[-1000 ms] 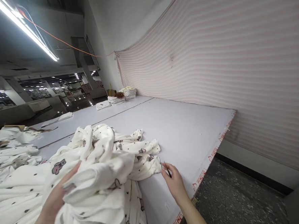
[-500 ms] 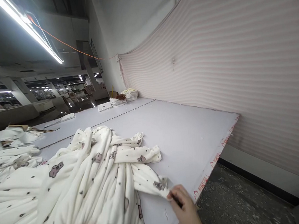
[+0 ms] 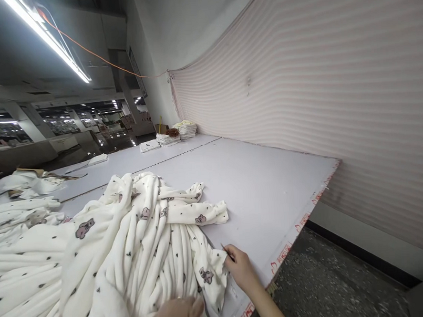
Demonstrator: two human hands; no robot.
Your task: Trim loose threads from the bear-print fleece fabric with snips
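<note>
White soft garments (image 3: 146,258) printed with small bears and dark dots lie bunched in a heap on the table. My right hand (image 3: 241,269) is closed around a small dark tool (image 3: 227,253) with a thin pointed tip; most of it is hidden in the palm. Its fingertips touch the end of a sleeve (image 3: 209,273) that hangs down at the right of the heap. Low in the view, my left hand (image 3: 178,316) rests against the garment, fingers curled together on the cloth, their tips partly hidden.
The pale table (image 3: 263,189) has red-printed tape along its right edge. Folded white stacks (image 3: 168,138) stand at the far end, and more cloth pieces (image 3: 23,184) lie at left. A pink-striped cloth (image 3: 299,76) hangs along the right side above a speckled floor (image 3: 322,276).
My left hand has come further into view and moved right across the garment. My right hand has shifted slightly up and left. The sleeve held out sideways before now droops downward.
</note>
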